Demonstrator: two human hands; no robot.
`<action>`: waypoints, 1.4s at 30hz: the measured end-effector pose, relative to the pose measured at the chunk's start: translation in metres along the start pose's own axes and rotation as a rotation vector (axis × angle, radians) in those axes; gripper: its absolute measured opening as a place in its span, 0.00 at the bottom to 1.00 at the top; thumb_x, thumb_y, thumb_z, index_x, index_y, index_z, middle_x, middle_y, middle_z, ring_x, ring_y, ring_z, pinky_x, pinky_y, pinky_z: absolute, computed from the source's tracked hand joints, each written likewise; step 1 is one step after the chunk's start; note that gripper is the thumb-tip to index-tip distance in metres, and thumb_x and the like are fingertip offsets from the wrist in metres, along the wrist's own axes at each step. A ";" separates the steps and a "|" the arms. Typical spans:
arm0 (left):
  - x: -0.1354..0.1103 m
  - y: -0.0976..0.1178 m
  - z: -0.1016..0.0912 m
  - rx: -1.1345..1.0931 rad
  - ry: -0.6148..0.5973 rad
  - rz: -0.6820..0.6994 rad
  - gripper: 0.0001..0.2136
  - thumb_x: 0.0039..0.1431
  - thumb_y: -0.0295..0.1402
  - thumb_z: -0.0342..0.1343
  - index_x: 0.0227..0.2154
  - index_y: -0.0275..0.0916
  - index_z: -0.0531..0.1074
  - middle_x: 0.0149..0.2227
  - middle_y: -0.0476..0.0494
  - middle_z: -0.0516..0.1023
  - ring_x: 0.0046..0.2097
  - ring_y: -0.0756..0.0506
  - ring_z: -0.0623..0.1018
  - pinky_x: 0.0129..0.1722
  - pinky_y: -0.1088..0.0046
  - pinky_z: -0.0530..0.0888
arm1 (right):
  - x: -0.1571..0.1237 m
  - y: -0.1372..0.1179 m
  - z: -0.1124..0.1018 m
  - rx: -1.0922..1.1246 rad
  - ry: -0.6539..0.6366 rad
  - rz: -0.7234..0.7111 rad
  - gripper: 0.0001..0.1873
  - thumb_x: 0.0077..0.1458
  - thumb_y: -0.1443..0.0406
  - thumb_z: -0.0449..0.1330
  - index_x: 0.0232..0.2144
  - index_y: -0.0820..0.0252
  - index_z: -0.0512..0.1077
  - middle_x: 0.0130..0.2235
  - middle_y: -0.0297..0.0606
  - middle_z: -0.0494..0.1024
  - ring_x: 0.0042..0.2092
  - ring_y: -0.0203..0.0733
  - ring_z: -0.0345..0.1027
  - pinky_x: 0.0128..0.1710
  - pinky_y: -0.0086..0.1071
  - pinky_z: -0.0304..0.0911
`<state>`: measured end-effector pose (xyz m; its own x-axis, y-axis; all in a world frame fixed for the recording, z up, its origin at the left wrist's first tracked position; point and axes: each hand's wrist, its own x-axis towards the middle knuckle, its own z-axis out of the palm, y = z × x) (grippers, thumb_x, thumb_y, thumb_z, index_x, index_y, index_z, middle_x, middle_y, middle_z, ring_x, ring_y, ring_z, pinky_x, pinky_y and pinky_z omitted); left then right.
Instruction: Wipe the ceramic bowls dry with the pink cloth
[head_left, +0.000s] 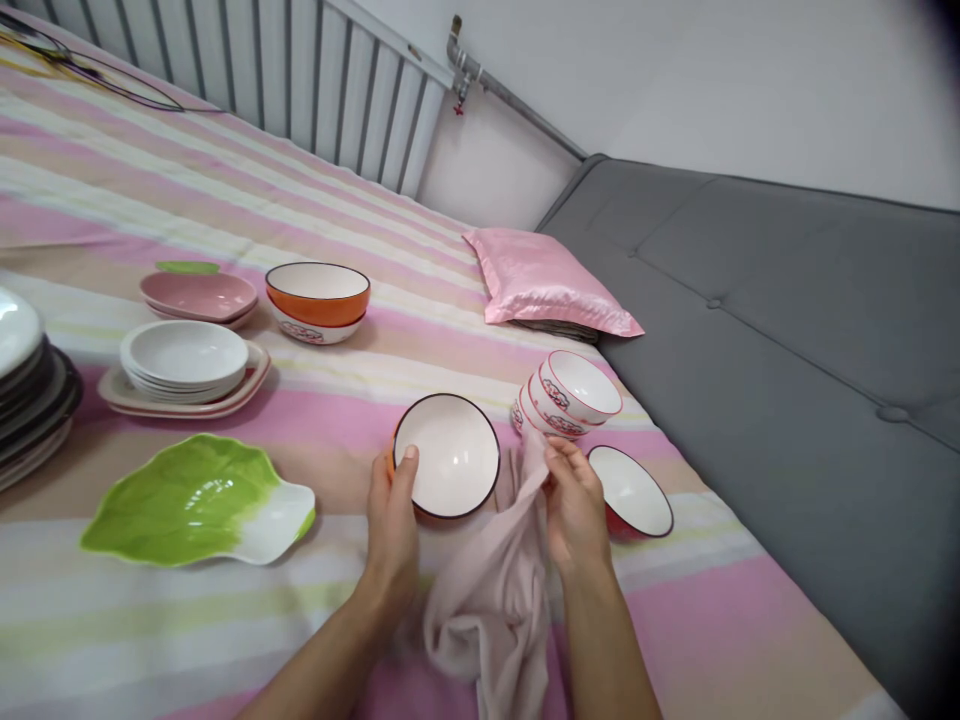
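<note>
My left hand (394,520) grips the near rim of an orange bowl (448,455) with a white inside, thumb on the rim, tilting it toward me. My right hand (574,505) is closed on a pale pink cloth (491,590) that hangs down between my forearms. Just right of that hand lies a red bowl (632,492) with a white inside. Behind it, a small stack of white bowls with red patterns (571,395) leans on its side.
A green leaf-shaped dish (196,498) lies at the left on the striped bedspread (225,200). Further back are white plates on a tray (184,365), a pink dish (199,296), stacked orange bowls (318,300), dark plates (30,400) and a pink pillow (544,280). Grey sofa (787,350) at right.
</note>
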<state>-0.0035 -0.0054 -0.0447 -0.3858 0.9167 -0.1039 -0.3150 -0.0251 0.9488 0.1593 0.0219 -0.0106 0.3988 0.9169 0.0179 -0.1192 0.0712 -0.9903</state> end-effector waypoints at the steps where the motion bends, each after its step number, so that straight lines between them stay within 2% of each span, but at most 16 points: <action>1: -0.002 0.003 0.001 0.009 0.011 -0.013 0.20 0.59 0.47 0.47 0.47 0.39 0.65 0.46 0.42 0.72 0.49 0.42 0.71 0.50 0.64 0.68 | -0.001 -0.005 0.000 0.076 0.010 -0.006 0.18 0.42 0.59 0.65 0.36 0.58 0.67 0.34 0.32 0.72 0.33 0.35 0.67 0.33 0.29 0.61; 3: -0.005 0.007 0.004 0.057 0.017 -0.007 0.19 0.57 0.45 0.52 0.47 0.40 0.65 0.46 0.43 0.72 0.48 0.42 0.72 0.50 0.64 0.69 | -0.003 -0.013 0.001 0.182 0.008 -0.033 0.16 0.44 0.60 0.64 0.36 0.57 0.66 0.37 0.33 0.73 0.37 0.36 0.68 0.37 0.31 0.63; 6: -0.010 0.009 0.007 0.191 0.015 0.107 0.24 0.51 0.39 0.58 0.51 0.39 0.63 0.49 0.41 0.70 0.50 0.41 0.71 0.50 0.63 0.69 | -0.008 -0.024 -0.001 0.223 -0.008 -0.085 0.13 0.48 0.61 0.62 0.37 0.55 0.66 0.39 0.34 0.74 0.40 0.40 0.70 0.40 0.36 0.65; 12: -0.019 0.009 0.006 0.534 0.004 0.596 0.31 0.39 0.26 0.59 0.51 0.41 0.63 0.49 0.41 0.71 0.50 0.39 0.71 0.50 0.61 0.69 | -0.033 -0.052 -0.005 0.112 -0.062 -0.252 0.09 0.56 0.59 0.55 0.40 0.50 0.64 0.41 0.35 0.73 0.43 0.42 0.70 0.41 0.39 0.66; 16: -0.022 0.007 0.005 0.650 -0.095 0.770 0.35 0.38 0.27 0.60 0.54 0.41 0.58 0.50 0.38 0.71 0.50 0.38 0.72 0.50 0.62 0.69 | -0.052 -0.060 0.002 0.072 -0.133 -0.392 0.08 0.56 0.59 0.56 0.40 0.50 0.64 0.38 0.35 0.71 0.38 0.40 0.70 0.36 0.34 0.66; 19: -0.021 0.004 0.005 0.689 -0.194 0.809 0.38 0.39 0.29 0.62 0.57 0.40 0.55 0.53 0.37 0.69 0.52 0.37 0.71 0.50 0.61 0.68 | -0.062 -0.053 0.012 -0.049 -0.256 -0.436 0.10 0.56 0.61 0.57 0.42 0.50 0.64 0.33 0.32 0.68 0.31 0.35 0.67 0.30 0.28 0.64; 21: -0.021 0.002 0.005 0.684 -0.227 0.815 0.38 0.41 0.31 0.61 0.58 0.40 0.53 0.53 0.36 0.69 0.52 0.36 0.71 0.51 0.61 0.68 | -0.065 -0.046 0.018 -0.222 -0.354 -0.475 0.11 0.56 0.63 0.57 0.44 0.51 0.65 0.29 0.30 0.67 0.29 0.34 0.64 0.30 0.28 0.63; 25: -0.019 -0.001 0.004 0.654 -0.216 0.774 0.32 0.50 0.31 0.56 0.58 0.38 0.52 0.53 0.33 0.68 0.52 0.37 0.70 0.50 0.59 0.68 | -0.064 -0.034 0.027 -0.586 -0.491 -0.706 0.13 0.58 0.67 0.54 0.46 0.53 0.65 0.35 0.33 0.73 0.40 0.38 0.67 0.46 0.37 0.62; 29: -0.017 0.000 0.004 0.614 -0.215 0.713 0.27 0.52 0.29 0.53 0.57 0.37 0.55 0.52 0.32 0.67 0.54 0.37 0.68 0.53 0.57 0.67 | -0.057 -0.027 0.031 -0.682 -0.479 -0.855 0.14 0.59 0.71 0.49 0.47 0.56 0.65 0.45 0.38 0.74 0.50 0.41 0.65 0.53 0.40 0.59; 34: -0.015 0.003 0.004 0.580 -0.231 0.738 0.23 0.52 0.26 0.50 0.54 0.36 0.58 0.51 0.34 0.67 0.53 0.39 0.68 0.53 0.57 0.68 | -0.049 -0.020 0.032 -0.838 -0.451 -0.991 0.16 0.58 0.70 0.51 0.48 0.58 0.67 0.49 0.40 0.74 0.55 0.45 0.62 0.57 0.46 0.54; 42: -0.015 0.000 0.005 0.635 -0.230 0.758 0.22 0.52 0.25 0.49 0.52 0.33 0.59 0.50 0.30 0.70 0.52 0.37 0.71 0.50 0.53 0.70 | -0.045 -0.017 0.029 -0.967 -0.394 -0.981 0.17 0.58 0.65 0.53 0.50 0.58 0.69 0.53 0.39 0.71 0.57 0.45 0.59 0.59 0.45 0.53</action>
<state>0.0066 -0.0174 -0.0419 -0.0955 0.8037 0.5874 0.4879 -0.4765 0.7313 0.1173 -0.0097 0.0098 -0.3371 0.7130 0.6148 0.7704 0.5843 -0.2552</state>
